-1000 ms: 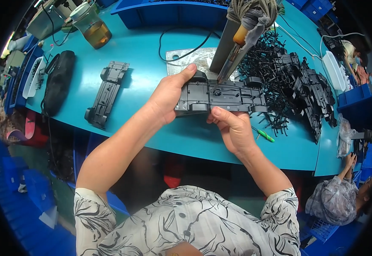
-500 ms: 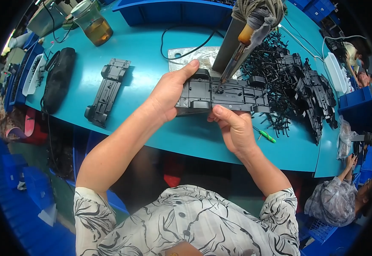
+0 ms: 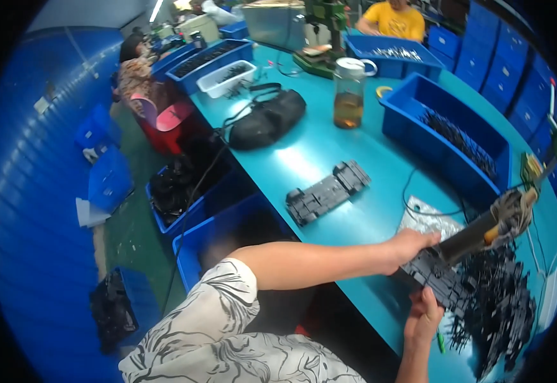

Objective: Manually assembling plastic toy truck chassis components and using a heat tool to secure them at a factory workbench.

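Note:
A black plastic toy-car chassis (image 3: 443, 278) is gripped between my two hands at the right of the view. My left hand (image 3: 411, 247) is closed around its far left end. Along the near edge, my right hand (image 3: 424, 311) pinches it with the thumb on top. Over the chassis leans a metal post with a cloth-wrapped, soldering-iron-like tool (image 3: 494, 231); whether its tip touches the plastic I cannot tell. A second black chassis (image 3: 328, 191) lies on the teal table (image 3: 368, 236) to the left. A metal plate (image 3: 426, 217) lies just beyond my left hand.
Black parts (image 3: 498, 306) are piled right of my hands, near a green pen-like tool (image 3: 441, 342). Farther back stand a blue bin (image 3: 412, 121), a jar of amber liquid (image 3: 348, 102), a black pouch (image 3: 269, 118) and a white tray (image 3: 227, 79). A person in yellow (image 3: 394, 20) sits across.
My view has swung left, so the hands and the chassis now appear at the lower right. Both hands keep hold of the chassis. More of the table's far left side shows.

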`<state>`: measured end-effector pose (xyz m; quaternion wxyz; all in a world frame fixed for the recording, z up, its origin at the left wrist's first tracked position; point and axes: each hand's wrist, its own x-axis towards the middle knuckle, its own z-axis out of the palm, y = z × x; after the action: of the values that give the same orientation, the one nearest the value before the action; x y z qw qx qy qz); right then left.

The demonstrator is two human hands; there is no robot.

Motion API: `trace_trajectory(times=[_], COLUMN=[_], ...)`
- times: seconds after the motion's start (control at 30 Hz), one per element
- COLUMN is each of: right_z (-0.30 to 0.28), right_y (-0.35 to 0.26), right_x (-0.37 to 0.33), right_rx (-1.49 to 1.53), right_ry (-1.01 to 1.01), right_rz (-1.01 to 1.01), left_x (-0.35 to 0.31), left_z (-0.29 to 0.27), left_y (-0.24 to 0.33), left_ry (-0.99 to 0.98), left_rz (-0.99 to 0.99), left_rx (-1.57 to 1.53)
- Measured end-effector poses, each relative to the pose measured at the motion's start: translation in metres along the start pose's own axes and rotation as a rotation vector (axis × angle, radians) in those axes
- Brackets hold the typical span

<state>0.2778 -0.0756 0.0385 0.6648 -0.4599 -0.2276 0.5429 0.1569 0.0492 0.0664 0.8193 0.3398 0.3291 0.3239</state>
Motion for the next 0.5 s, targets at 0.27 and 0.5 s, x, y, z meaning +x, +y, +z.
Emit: trace_trajectory(times=[0.27,0.5], right_z=[0.01,-0.001], right_y=[0.0,0.003], right_x=[0.007,0.009], right_rx=[0.008,0.014], right_ry=[-0.066,-0.039], right_rz=[-0.046,-0.049], left_x=[-0.009,-0.014], left_z=[-0.006,-0.001], left_y=[0.02,0.031], left_ry=[-0.047,-0.093], left_rz=[-0.123,-0.235], left_rx=[0.083,0.171])
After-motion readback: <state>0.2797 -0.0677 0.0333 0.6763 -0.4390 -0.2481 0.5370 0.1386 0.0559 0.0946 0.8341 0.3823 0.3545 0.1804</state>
